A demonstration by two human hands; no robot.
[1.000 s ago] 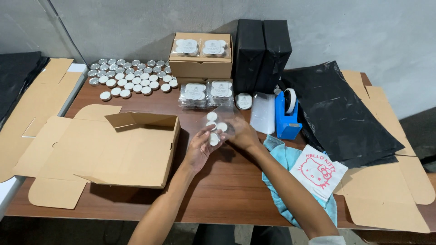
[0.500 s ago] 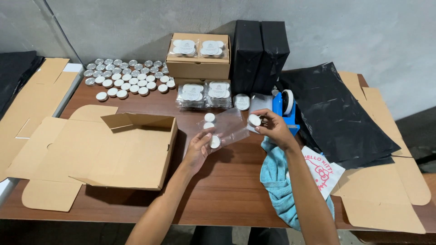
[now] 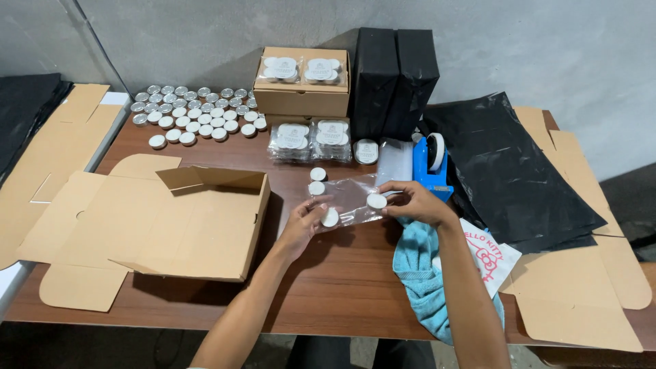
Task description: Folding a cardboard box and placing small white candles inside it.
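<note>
Bag [image 3: 350, 198]: clear plastic, held low over the tabletop [image 3: 342, 287] between both hands, lying nearly flat, mouth toward the right.
Left hand [image 3: 307, 222]: fingers closed on the bag's left end — a white tealight [image 3: 330, 217] sits right at the thumb, a second one [image 3: 317, 188] shows just above it.
Right hand [image 3: 413, 203]: pinching a tealight [image 3: 376, 201] at the bag's right edge; whether that candle is inside the plastic or just at its mouth, cannot tell.
Loose tealight [image 3: 318, 173]: on the wood just beyond the bag, clear of both hands.
Open box [image 3: 198, 222]: brown cardboard, flaps spread, left of the left hand — close beside the forearm.
Tealight rows [image 3: 198, 116]: a big cluster at the far left of the tabletop, well apart from the hands.
Packed bags [image 3: 311, 142]: two filled packs side by side, beyond the loose tealight; two more lie on the closed box [image 3: 302, 102] behind them.
Black boxes [image 3: 395, 82]: two, upright against the wall.
Tape dispenser [image 3: 432, 171]: blue, just beyond the right hand.
Cloth [image 3: 424, 273]: light blue, under the right forearm.
Black sheets [image 3: 506, 171]: stacked far right, over flat cardboard [image 3: 588, 301].
</note>
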